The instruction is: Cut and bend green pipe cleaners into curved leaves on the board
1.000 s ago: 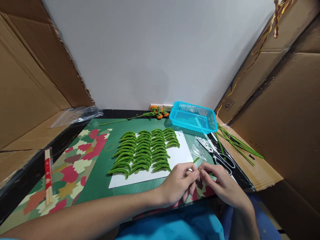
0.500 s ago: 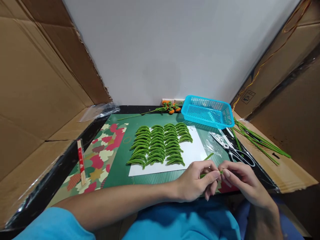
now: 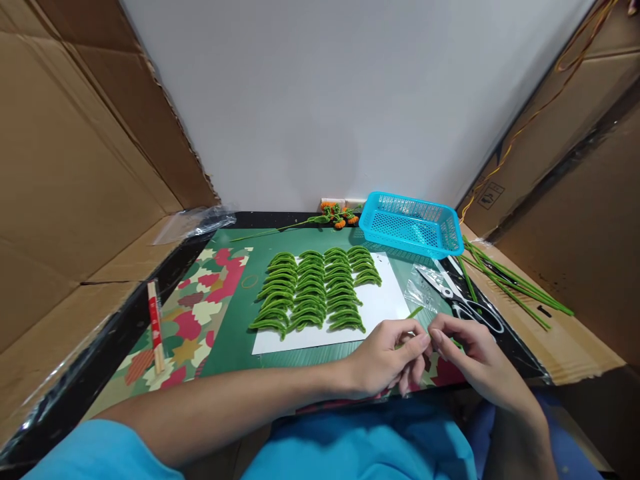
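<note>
My left hand (image 3: 387,360) and my right hand (image 3: 473,360) meet at the table's near edge, fingertips pinched together on a short green pipe cleaner piece (image 3: 415,312) that sticks up between them. Just beyond them lies a white sheet (image 3: 385,307) covered with several rows of curved green pipe cleaner leaves (image 3: 315,293). Silver scissors (image 3: 463,297) rest on a clear plastic bag right of the sheet, close to my right hand.
A blue plastic basket (image 3: 410,227) stands at the back right. Long green pipe cleaners (image 3: 515,287) lie on cardboard at the right. An orange-flowered stem (image 3: 320,219) lies by the wall. Wrapped chopsticks (image 3: 155,327) sit at the left. Cardboard walls flank both sides.
The view has swung left and then steadied. Both hands stay pinched on the green piece, working it slightly; the fingertips have shifted a little closer together.
</note>
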Tool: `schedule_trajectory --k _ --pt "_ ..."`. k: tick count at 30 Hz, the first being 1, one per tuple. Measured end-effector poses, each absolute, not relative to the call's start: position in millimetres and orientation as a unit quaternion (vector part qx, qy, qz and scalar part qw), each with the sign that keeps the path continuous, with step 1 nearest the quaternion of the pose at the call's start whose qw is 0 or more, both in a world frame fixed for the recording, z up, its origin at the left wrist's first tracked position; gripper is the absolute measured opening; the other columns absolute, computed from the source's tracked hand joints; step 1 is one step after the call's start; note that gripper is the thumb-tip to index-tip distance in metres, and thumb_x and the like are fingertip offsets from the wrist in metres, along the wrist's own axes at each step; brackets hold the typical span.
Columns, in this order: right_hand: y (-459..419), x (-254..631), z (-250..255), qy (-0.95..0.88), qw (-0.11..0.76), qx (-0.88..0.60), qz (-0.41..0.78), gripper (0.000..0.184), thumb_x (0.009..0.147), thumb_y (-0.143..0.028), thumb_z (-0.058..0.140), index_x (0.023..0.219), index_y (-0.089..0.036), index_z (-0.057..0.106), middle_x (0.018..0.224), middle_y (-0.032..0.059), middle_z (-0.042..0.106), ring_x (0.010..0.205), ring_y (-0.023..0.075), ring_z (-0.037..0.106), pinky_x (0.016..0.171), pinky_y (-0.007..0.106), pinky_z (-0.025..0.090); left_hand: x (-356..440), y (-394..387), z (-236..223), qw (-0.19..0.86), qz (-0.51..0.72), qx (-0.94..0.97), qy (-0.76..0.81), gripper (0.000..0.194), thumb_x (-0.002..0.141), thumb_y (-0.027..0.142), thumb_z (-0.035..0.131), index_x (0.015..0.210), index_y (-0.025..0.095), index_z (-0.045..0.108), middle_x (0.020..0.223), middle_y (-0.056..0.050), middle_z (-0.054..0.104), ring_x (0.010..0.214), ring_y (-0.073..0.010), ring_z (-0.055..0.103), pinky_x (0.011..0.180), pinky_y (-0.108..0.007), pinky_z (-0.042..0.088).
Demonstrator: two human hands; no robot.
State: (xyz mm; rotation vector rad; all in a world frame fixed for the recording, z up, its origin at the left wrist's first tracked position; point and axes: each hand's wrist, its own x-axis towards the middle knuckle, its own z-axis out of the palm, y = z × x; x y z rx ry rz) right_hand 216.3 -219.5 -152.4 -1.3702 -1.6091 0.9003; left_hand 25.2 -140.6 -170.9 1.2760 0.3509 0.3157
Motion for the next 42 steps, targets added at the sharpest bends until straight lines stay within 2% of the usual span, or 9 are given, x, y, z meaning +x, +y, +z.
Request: schedule_trajectory --k 6,15,18,22,25,27,34,38,42 --pt "-223 221 -159 -0.622 0.483 -0.523 0.325 0.039 0.105 -0.041 0.060 0.072 -0.020 0.061 0.062 -0.0026 0.053 0.055 0.0113 0.045 0.052 0.022 0.037 24 -142 -168 0.780 0.126 0.592 0.158 0.056 0.097 0.073 0.055 0.091 0.018 0.058 0.057 0.004 0.057 0.039 -0.0081 0.050 0.037 -0.017 0.037" --pt "-234 224 -161 -0.585 0.513 -0.512 0.365 0.041 0.103 -0.039 0.063 0.067 -0.020 0.058 0.053 -0.0036 0.047 0.046 0.0094 0.037 0.045 0.023 0.027 24 -143 -166 0.763 0.137 0.610 0.164 0.054 0.099 0.069 0.056 0.082 0.017 0.058 0.056 0.004 0.055 0.039 -0.0073 0.048 0.040 -0.018 0.037" --pt "-239 227 -167 -0.589 0.509 -0.493 0.390 0.040 0.103 -0.038 0.063 0.067 -0.020 0.058 0.049 -0.0032 0.049 0.043 0.0095 0.038 0.044 0.024 0.026 23 -145 -166 0.751 0.138 0.623 0.170 0.054 0.099 0.068 0.056 0.081 0.017 0.059 0.057 0.004 0.055 0.040 -0.0073 0.046 0.040 -0.019 0.037" --pt "-244 232 -170 -0.605 0.519 -0.456 0.396 0.039 0.103 -0.036 0.063 0.068 -0.020 0.058 0.044 -0.0044 0.048 0.037 0.0077 0.033 0.040 0.024 0.022 20 -148 -167 0.697 0.170 0.682 0.146 0.050 0.104 0.060 0.053 0.084 0.015 0.065 0.065 0.001 0.057 0.050 -0.0079 0.050 0.050 -0.019 0.040" --pt "-242 234 -163 -0.619 0.507 -0.470 0.372 0.043 0.104 -0.039 0.060 0.066 -0.020 0.057 0.048 -0.0026 0.051 0.042 0.0093 0.041 0.045 0.023 0.029 18 -148 -166 0.649 0.200 0.719 0.148 0.044 0.106 0.052 0.053 0.087 0.015 0.068 0.070 0.000 0.061 0.062 -0.0093 0.056 0.062 -0.020 0.043" --pt "-238 233 -157 -0.618 0.492 -0.503 0.350 0.045 0.105 -0.041 0.059 0.065 -0.019 0.058 0.054 -0.0007 0.053 0.049 0.0110 0.046 0.049 0.023 0.034 18 -147 -166 0.645 0.205 0.718 0.162 0.042 0.107 0.051 0.053 0.088 0.015 0.067 0.074 0.000 0.063 0.064 -0.0094 0.057 0.064 -0.020 0.044" --pt "-221 220 -163 -0.551 0.554 -0.567 0.261 0.039 0.103 -0.045 0.063 0.074 -0.020 0.062 0.062 -0.0014 0.054 0.056 0.0116 0.049 0.051 0.020 0.040 23 -142 -175 0.737 0.154 0.629 0.191 0.047 0.105 0.062 0.047 0.096 0.018 0.058 0.061 0.004 0.059 0.039 -0.0081 0.046 0.038 -0.018 0.033" --pt "-217 215 -168 -0.543 0.568 -0.563 0.256 0.033 0.103 -0.045 0.063 0.081 -0.021 0.066 0.068 -0.0008 0.058 0.059 0.0124 0.053 0.054 0.020 0.045 24 -140 -179 0.742 0.158 0.623 0.191 0.052 0.104 0.067 0.045 0.093 0.018 0.058 0.061 0.004 0.059 0.037 -0.0072 0.046 0.035 -0.018 0.031" --pt "-214 210 -165 -0.564 0.542 -0.562 0.270 0.022 0.098 -0.043 0.072 0.094 -0.022 0.071 0.075 0.0006 0.067 0.062 0.0140 0.062 0.057 0.021 0.050 23 -140 -180 0.753 0.165 0.610 0.183 0.055 0.102 0.071 0.045 0.092 0.018 0.057 0.060 0.004 0.058 0.037 -0.0073 0.045 0.034 -0.018 0.031"
